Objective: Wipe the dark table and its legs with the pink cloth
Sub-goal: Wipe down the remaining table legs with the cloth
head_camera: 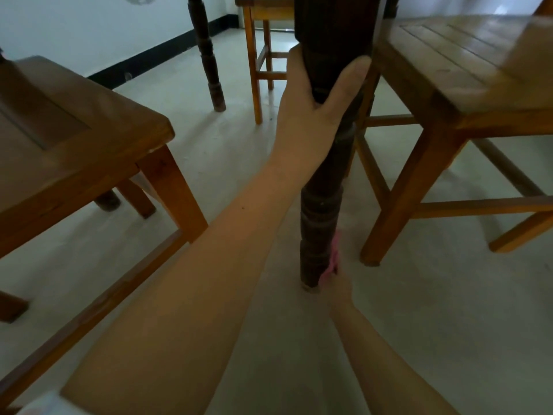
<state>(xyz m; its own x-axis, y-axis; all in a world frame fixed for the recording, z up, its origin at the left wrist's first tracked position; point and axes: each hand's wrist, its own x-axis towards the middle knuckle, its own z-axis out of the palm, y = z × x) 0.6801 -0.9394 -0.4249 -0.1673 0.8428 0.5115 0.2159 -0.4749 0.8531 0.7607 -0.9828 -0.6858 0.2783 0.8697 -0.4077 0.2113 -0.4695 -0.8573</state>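
Left hand [311, 97]: thumb and fingers wrapped round the upper table leg [321, 205], dark turned wood, ringed. Right hand [339, 284] pinches a crumpled pink cloth [332, 259] against the leg's foot, just above the floor [419, 310]; fingers mostly hidden. Chairs [449, 70] on either side.

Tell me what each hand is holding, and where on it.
The left hand grips the dark table leg high up. The right hand holds the pink cloth against the leg's foot.
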